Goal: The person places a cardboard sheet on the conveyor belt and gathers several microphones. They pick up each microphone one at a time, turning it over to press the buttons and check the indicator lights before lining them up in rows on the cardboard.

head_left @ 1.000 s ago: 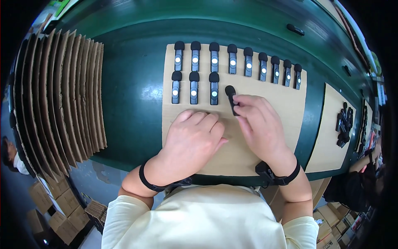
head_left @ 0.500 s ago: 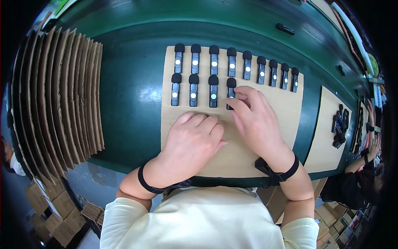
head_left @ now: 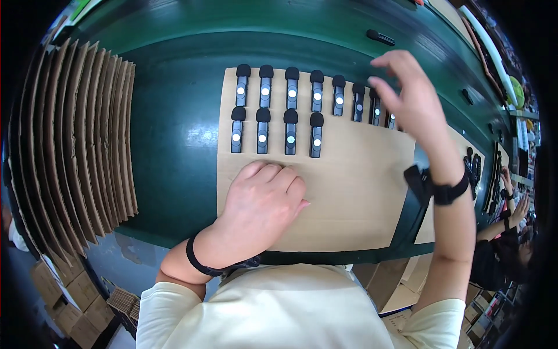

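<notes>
Small black clip-on microphones with foam tips and pale round spots lie in two rows on a flat cardboard sheet (head_left: 349, 192). The nearer row ends at a microphone (head_left: 316, 135) near the sheet's middle. My left hand (head_left: 264, 192) rests on the sheet below that row, its fingers curled under; whatever they might hold is hidden. My right hand (head_left: 407, 96) hovers over the right end of the far row, thumb and fingers apart with nothing between them. It partly covers the last microphones there, next to a microphone (head_left: 358, 103) whose spot looks dark.
Cardboard sheets (head_left: 87, 145) stand in a row at the left of the green table (head_left: 174, 134). One loose microphone (head_left: 381, 38) lies at the far side. At the right, a second sheet (head_left: 427, 224) carries a pile of microphones (head_left: 474, 168). Another person's hand (head_left: 520, 209) shows beyond.
My right hand has left the last microphone of the nearer row and moved right and away, over the far row's right end. My left hand has stayed on the sheet.
</notes>
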The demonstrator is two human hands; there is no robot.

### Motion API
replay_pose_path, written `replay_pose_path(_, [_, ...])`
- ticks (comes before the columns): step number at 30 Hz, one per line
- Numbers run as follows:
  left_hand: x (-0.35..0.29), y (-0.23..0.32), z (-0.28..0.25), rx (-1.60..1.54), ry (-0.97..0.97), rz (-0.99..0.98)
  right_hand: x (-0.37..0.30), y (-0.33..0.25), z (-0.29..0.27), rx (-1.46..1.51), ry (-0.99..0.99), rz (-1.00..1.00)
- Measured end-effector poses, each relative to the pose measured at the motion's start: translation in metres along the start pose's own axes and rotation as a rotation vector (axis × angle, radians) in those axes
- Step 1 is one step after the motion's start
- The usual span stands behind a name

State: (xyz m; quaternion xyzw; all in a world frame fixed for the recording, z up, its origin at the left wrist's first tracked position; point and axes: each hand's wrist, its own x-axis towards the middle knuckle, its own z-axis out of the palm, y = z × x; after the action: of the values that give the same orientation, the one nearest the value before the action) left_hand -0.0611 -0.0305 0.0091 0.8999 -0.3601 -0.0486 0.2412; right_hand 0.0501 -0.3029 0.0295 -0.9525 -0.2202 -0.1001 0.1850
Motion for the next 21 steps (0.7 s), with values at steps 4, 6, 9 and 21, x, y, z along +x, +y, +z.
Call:
replay_pose_path(4, [-0.001, 0.0, 0.001, 0.0, 0.012, -0.004, 0.039, 0.055, 0.006, -0.25, -0.062, 0.112])
replay_pose_path(6, [-0.001, 0.0, 0.001, -0.005, 0.016, -0.005, 0.057, 0.077, 0.009, -0.331, -0.096, 0.162])
replay_pose_path(9, [-0.001, 0.0, 0.002, -0.006, 0.015, -0.01, 0.074, 0.102, 0.018, -0.461, -0.151, 0.141])
replay_pose_path(21, [0.0, -0.004, -0.007, -0.121, 0.14, -0.024, 0.026, -0.008, -0.006, 0.421, -0.086, 0.192])
